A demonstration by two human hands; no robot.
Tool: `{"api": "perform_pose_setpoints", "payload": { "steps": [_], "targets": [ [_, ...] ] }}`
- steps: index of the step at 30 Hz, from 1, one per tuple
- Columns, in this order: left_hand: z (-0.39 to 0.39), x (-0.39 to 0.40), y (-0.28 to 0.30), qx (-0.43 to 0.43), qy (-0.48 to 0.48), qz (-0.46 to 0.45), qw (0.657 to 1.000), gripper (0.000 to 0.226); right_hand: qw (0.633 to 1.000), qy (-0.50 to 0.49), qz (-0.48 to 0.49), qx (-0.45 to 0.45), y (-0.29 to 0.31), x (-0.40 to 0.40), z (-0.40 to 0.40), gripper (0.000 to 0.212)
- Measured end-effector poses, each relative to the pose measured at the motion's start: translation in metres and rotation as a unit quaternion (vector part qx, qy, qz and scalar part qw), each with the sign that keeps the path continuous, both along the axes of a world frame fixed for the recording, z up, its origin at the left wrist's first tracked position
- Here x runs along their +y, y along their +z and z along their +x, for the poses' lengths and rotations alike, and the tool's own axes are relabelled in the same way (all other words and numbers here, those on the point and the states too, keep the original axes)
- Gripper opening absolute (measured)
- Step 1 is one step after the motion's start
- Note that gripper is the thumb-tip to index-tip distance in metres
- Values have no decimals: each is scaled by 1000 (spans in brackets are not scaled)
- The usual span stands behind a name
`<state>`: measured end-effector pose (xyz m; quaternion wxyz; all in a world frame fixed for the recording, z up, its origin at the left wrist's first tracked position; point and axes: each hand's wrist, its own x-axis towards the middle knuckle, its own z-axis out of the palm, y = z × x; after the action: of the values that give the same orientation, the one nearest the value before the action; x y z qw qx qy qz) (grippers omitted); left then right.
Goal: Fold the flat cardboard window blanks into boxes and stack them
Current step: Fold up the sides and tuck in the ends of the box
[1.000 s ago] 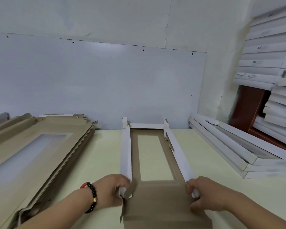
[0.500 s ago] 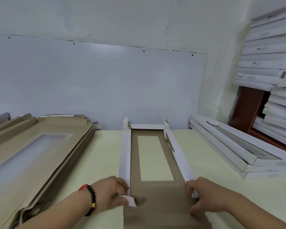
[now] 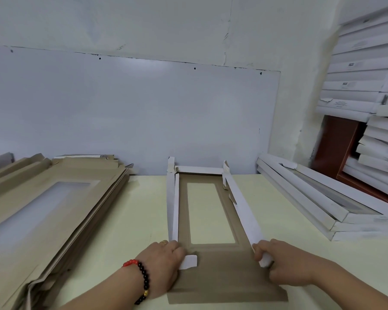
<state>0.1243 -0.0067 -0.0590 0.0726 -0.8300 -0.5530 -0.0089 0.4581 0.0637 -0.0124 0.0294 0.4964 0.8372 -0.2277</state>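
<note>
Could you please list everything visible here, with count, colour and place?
window blank being folded: one, brown inside, white side walls raised, table centre
flat window blanks: a stack, brown, table left
folded boxes: a low stack, white, table right
stored boxes: a tall pile, white, far right
table: one, pale yellow
wall panel: one, white, behind the table
beaded bracelet: one, red and black, left wrist
left hand: grip on the left wall's near tab
right hand: grip on the right wall's near end

A pale yellow bench (image 3: pixel 126 220) meets a white wall (image 3: pixel 143 25) with a glossy panel (image 3: pixel 121 113); reddish-brown furniture (image 3: pixel 336 148) stands at right.
</note>
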Motion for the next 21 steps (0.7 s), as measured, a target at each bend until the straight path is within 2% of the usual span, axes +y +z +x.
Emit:
{"api": "perform_pose_setpoints", "payload": {
  "steps": [4,6,8,11,16,19,21],
  "targets": [
    [3,2,-1,5,23,-17,1000,28,999,30,13,33,-2,4,7,34],
    [6,0,-3,-27,40,-28,998,26,997,41,51,35,-5,5,7,36],
    [6,-2,-3,-79,57,-37,995,14,994,59,86,38,-9,5,8,35],
    [4,-6,1,-134,73,-51,987,8,988,99,117,-7,-10,6,7,33],
    [7,-10,5,-108,76,-44,990,8,981,132,134,-37,-6,3,3,35],
    [6,-10,2,-70,37,-40,996,46,978,147,143,-48,-7,0,4,36],
    [1,-11,2,-48,18,-56,997,64,976,158,136,-57,-5,-4,7,43]
  ]
}}
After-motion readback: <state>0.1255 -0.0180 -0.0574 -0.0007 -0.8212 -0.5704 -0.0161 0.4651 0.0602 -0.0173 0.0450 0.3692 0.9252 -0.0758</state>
